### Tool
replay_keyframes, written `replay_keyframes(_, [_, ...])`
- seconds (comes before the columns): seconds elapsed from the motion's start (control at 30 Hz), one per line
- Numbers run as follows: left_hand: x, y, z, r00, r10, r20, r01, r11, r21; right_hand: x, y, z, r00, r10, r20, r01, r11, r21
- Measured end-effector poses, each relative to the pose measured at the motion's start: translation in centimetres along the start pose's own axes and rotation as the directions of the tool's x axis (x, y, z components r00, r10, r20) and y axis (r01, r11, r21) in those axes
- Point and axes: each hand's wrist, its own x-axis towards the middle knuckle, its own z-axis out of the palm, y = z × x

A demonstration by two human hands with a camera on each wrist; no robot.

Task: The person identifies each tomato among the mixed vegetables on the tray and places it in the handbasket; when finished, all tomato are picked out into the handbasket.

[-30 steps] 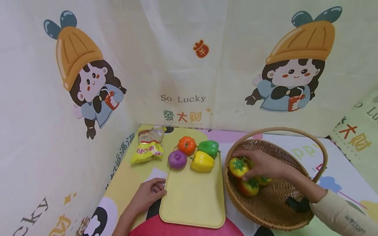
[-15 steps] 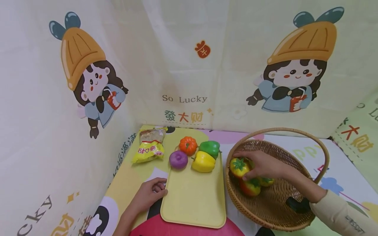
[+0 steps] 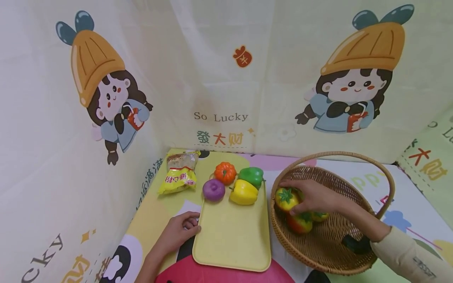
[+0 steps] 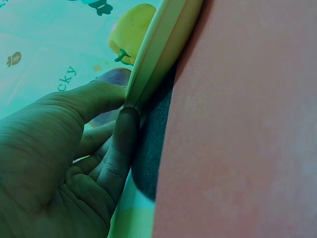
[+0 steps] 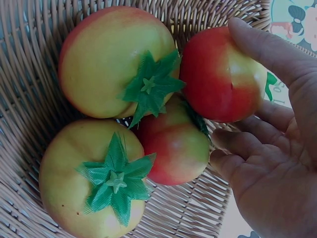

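Observation:
My left hand (image 3: 179,232) pinches the left rim of a pale yellow tray (image 3: 231,243) between thumb and index finger, as the left wrist view shows. Inside the wicker basket (image 3: 337,239), my right hand (image 3: 314,197) holds a red-yellow toy tomato (image 5: 218,74), thumb on one side and fingers on the other. Several more tomatoes lie close against it, including a large one with a green leafy top (image 5: 114,64). On the tray's far end sit a purple onion (image 3: 214,190), an orange pumpkin (image 3: 225,173), a green bell pepper (image 3: 251,177) and a yellow bell pepper (image 3: 244,192).
A yellow and clear food packet (image 3: 179,173) lies at the table's back left. The basket's tall handle (image 3: 388,184) arches over its opening. A dark object (image 3: 355,243) shows in the basket near the sleeve. Patterned cloth (image 3: 226,94) walls off the back and sides.
The whole view shifts slightly with the head. Both hands stay where they were, one at the tray rim and one on the tomato.

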Motion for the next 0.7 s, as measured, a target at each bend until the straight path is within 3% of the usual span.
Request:
replay_keyframes(0.5, [0.2, -0.2, 0.2, 1.000, -0.001, -0.008, 0.001, 1.000, -0.001, -0.4, 0.0, -0.3, 1.000, 0.005, -0.015, -0.005, 1.000, 0.023])
replay_keyframes(0.7, [0.1, 0.0, 0.1, 1.000, -0.011, -0.012, 0.012, 1.000, 0.007, -2.5, -1.8, -2.4, 0.993, 0.051, -0.111, -0.046, 0.998, 0.041])
